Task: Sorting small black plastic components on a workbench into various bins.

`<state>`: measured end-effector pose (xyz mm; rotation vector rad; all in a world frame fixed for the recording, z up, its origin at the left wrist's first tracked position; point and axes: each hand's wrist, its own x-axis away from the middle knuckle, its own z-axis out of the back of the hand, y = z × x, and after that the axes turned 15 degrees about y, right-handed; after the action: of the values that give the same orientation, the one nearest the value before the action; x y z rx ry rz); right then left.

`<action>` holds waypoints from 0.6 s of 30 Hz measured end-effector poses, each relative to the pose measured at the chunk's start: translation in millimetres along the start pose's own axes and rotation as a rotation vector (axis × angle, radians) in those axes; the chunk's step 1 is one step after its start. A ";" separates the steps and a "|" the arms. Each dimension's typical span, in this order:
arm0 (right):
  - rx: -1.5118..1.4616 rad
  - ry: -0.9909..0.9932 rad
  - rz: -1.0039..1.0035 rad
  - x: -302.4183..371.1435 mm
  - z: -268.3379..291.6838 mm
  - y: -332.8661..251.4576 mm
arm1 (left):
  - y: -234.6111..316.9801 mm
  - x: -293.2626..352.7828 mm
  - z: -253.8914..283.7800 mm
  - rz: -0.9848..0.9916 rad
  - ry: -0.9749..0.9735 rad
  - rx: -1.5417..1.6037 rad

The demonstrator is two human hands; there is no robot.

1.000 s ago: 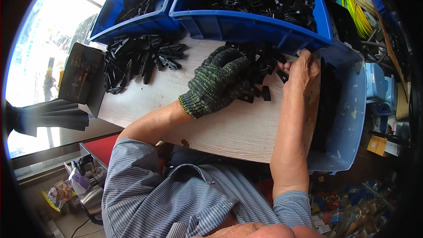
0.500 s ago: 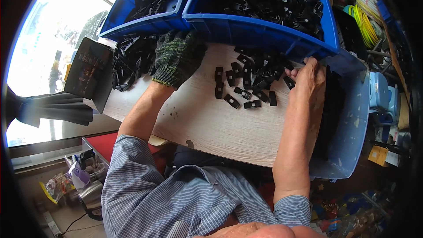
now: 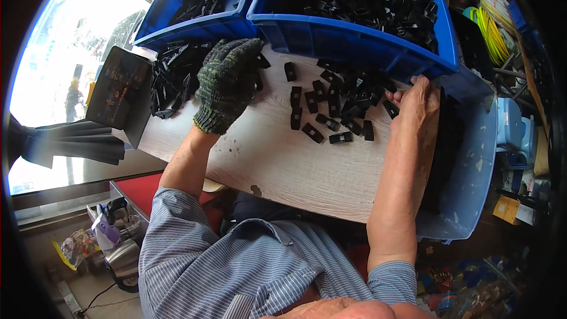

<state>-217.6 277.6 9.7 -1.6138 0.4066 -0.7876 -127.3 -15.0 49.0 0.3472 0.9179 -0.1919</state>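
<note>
My left hand (image 3: 226, 82), in a dark green-and-black knit glove, is over the table beside a pile of long black plastic parts (image 3: 172, 80). Its fingers are bent to the right, closed around small black plastic parts (image 3: 263, 61) that show past the fingertips. My bare right hand (image 3: 418, 103) rests at the table's right edge, against the blue bin's front corner. Its fingers are curled in, and what they hold, if anything, is hidden. Just left of them lies a spread of short black plastic pieces with rectangular slots (image 3: 333, 103).
Two blue bins, a smaller one (image 3: 195, 28) and a larger one (image 3: 354, 31), hold black parts along the far edge. A lighter blue tub (image 3: 472, 159) stands right of the table (image 3: 283, 171). A dark calendar-like stand (image 3: 120, 88) is at left, near the window.
My left hand has moved slightly left and toward me, its fingers now bent to the right. A single black piece shows where the glove was. The right hand has stayed in place.
</note>
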 end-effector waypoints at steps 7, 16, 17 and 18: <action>0.026 0.010 0.004 4.5 -0.1 -4.6 | -1.3 19.8 8.9 0.398 -0.090 0.271; 0.044 0.000 0.019 7.0 -1.6 -8.1 | 13.3 45.4 -13.1 0.718 -0.017 0.626; 0.045 -0.002 0.011 8.5 -2.4 -9.4 | 11.8 48.9 -13.9 0.696 -0.064 0.583; 0.047 0.000 0.005 8.9 -2.0 -9.9 | 13.2 48.7 -13.6 0.440 -0.134 0.359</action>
<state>-214.4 272.3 21.7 -1.5684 0.3894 -0.7883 -104.3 1.5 5.1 0.8482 0.6535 0.0277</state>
